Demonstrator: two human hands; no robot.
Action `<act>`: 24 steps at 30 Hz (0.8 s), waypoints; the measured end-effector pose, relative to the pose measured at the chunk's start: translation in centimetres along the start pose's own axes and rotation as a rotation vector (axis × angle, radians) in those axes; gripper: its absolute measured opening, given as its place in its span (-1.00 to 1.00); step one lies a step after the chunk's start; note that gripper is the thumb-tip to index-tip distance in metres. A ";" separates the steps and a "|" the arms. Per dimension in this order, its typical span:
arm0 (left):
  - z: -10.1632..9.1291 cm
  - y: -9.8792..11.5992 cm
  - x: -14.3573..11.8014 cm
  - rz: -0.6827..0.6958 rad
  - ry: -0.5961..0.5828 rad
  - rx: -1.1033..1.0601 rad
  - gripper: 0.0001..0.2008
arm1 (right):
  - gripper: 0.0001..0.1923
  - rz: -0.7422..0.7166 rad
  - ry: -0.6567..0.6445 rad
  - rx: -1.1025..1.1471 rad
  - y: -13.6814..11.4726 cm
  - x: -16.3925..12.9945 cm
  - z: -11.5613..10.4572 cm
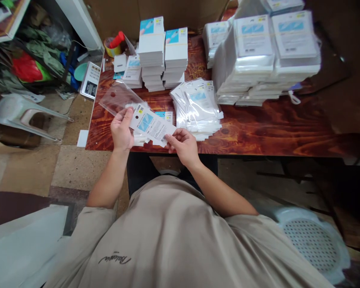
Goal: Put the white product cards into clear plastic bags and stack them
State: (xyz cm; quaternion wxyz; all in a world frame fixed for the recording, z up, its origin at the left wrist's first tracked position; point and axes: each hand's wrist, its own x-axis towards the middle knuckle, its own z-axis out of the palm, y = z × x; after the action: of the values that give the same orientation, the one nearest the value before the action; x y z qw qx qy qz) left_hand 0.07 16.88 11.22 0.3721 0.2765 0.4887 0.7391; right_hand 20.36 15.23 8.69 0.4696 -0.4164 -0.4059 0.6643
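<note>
In front of me a white printed card [152, 125] with a blue picture is held slanting over the table. My left hand [122, 131] pinches its upper left end, where a clear plastic bag [116, 98] stretches away to the upper left. I cannot tell whether the card's end lies inside that bag. My right hand [184, 147] is closed on the card's lower right corner. Partly hidden beneath the card are other printed cards [168, 116]. Just right of my hands lies a loose pile of cards in clear bags [196, 106].
Two tall card stacks [151, 48] rise at the back of the wooden table [273, 132]. Banded bundles of bagged cards [252, 52] stand high at the right. Yellow tape [112, 50] and a digital scale [91, 82] are at the left. A plastic stool [313, 242] stands lower right.
</note>
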 end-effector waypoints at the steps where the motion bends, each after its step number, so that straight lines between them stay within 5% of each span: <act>1: 0.2 -0.3 -0.1 0.001 0.004 0.003 -0.70 | -0.51 0.013 0.031 0.054 0.0 0.0 0.3; 9: 2.8 -2.2 -5.2 -0.113 -0.074 0.022 -0.62 | -0.51 -0.082 0.111 0.022 0.2 0.9 3.7; 15: 1.8 -0.7 -5.6 -0.309 -0.159 0.084 -0.53 | -0.57 -0.415 0.218 -0.486 -0.5 2.1 2.3; 18: 1.2 0.0 -4.5 -0.371 -0.334 0.288 -0.47 | -0.53 -0.417 0.128 -0.476 -1.8 3.4 0.8; 21: 0.2 0.0 -2.1 -0.162 -0.272 0.547 -0.51 | -0.63 -0.348 0.089 -0.417 -2.9 5.7 -2.0; 24: -1.6 -0.5 1.5 0.148 0.019 0.883 -0.53 | -0.65 -0.411 0.376 -0.663 -3.7 8.3 -6.4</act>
State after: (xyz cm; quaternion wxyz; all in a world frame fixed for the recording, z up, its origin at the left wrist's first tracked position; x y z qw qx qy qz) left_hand -1.87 17.38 10.24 0.1602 0.4363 0.7395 0.4869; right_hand 25.59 25.04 8.61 0.4987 -0.5690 -0.5793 0.3032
